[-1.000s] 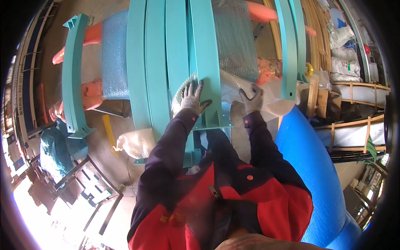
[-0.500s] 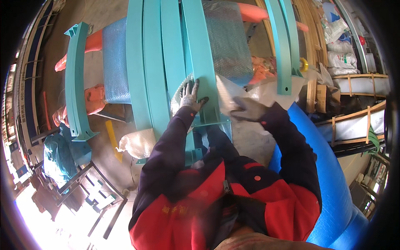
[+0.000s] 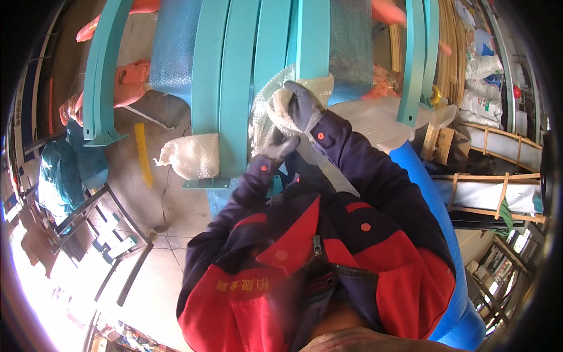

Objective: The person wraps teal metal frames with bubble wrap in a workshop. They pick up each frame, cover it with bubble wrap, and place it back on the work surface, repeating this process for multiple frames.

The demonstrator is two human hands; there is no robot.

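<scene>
Several long teal steel beams (image 3: 234, 88) lie side by side in front of me, ending at a foot plate (image 3: 205, 183). A sheet of clear bubble wrap (image 3: 263, 102) hangs crumpled over the end of the middle beam. My right hand (image 3: 300, 105), in a grey and white glove, is clenched on the top of this wrap. My left hand (image 3: 279, 146), also gloved, sits just below it and pinches the wrap's lower edge. The two hands almost touch. My red and navy jacket hides the beam ends beneath them.
Other beams (image 3: 173, 53) are covered in bubble wrap. A wad of wrap (image 3: 189, 155) and a yellow strip (image 3: 142, 154) lie on the concrete floor. A big blue roll (image 3: 437, 217) stands at my right, then wooden crates (image 3: 487, 196). Black metal frames (image 3: 88, 214) lie at left.
My left hand has come off the flat beam face and dropped lower. My right hand has swung in from the right, and both now grip the bubble wrap together.
</scene>
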